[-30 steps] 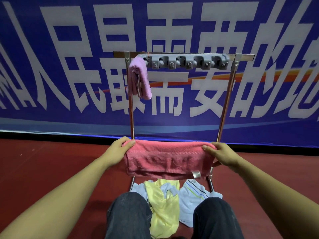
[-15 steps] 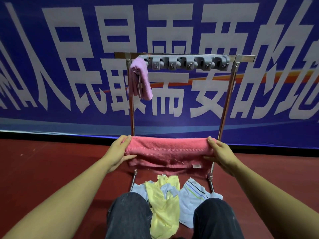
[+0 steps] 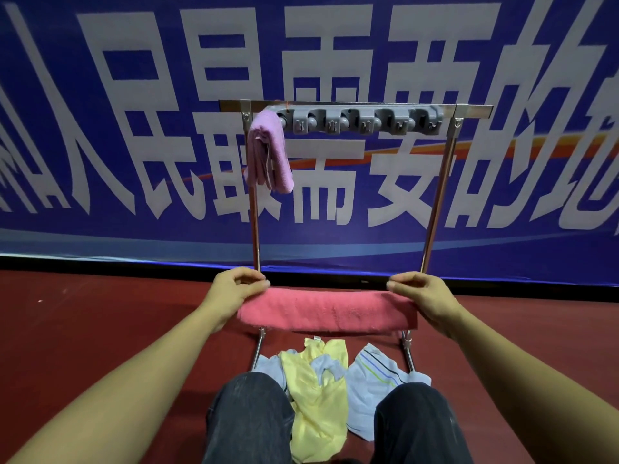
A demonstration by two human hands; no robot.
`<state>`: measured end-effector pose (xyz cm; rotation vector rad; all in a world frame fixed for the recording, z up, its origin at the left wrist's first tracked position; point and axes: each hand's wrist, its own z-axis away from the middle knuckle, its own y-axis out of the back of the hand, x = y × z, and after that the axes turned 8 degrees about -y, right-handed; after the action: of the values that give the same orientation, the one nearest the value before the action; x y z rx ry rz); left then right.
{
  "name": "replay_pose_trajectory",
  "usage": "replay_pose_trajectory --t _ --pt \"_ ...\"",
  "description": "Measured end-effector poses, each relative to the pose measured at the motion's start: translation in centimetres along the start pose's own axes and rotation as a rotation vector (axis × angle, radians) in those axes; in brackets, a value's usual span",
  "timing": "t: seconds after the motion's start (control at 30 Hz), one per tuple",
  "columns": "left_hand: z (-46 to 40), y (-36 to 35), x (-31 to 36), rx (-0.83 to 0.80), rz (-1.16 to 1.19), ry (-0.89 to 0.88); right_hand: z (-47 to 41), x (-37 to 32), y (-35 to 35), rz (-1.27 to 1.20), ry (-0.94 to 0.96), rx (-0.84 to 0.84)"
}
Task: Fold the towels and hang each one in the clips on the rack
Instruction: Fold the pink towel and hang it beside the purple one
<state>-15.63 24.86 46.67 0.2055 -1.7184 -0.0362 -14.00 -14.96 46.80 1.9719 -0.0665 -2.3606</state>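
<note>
A red towel (image 3: 328, 311) is stretched flat into a narrow horizontal band between my hands. My left hand (image 3: 234, 293) pinches its left end and my right hand (image 3: 425, 299) pinches its right end, in front of the metal rack (image 3: 438, 195). A grey strip of clips (image 3: 361, 120) runs along the rack's top bar. A folded lilac towel (image 3: 268, 152) hangs from the leftmost clip. The other clips hold nothing. On the floor between my knees lie a yellow towel (image 3: 318, 396), a pale blue towel (image 3: 271, 366) and a white striped towel (image 3: 375, 386).
The rack stands on a dark red floor (image 3: 100, 323) against a blue banner (image 3: 100, 162) with large white characters. My knees in dark trousers (image 3: 248, 420) fill the bottom middle. The rack's lower legs (image 3: 408, 353) flank the towel pile.
The red towel went from a deep hanging drape to a narrow folded band. Both hands have lowered a little and shifted their grip to the band's ends.
</note>
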Motion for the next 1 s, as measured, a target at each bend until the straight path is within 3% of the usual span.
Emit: replay_pose_trajectory --t 0.1,0.23,0.4,0.5,0.63,1.0 --pt "-0.2 0.0 0.0 -0.095 -0.219 -0.079 -0.1 0.1 -0.2 0.270 -0.011 -0.015" --pt "-0.3 0.0 0.2 -0.032 -0.327 -0.118 -0.9 0.5 -0.6 0.480 -0.023 0.056" --pt "-0.8 -0.7 -1.8 0.104 -0.354 0.150 -1.5 1.3 -1.0 0.807 -0.125 0.111" --pt "-0.8 -1.2 -3.3 -0.011 -0.635 0.249 -1.5 2.8 -1.7 0.969 -0.134 0.136" --pt "-0.3 -2.0 -3.8 -0.150 -0.824 0.194 -1.0 4.1 -2.0 1.142 -0.127 0.103" --pt "0.8 -1.2 -4.5 -0.428 -0.998 0.179 0.5 3.3 -0.6 1.012 -0.003 0.051"
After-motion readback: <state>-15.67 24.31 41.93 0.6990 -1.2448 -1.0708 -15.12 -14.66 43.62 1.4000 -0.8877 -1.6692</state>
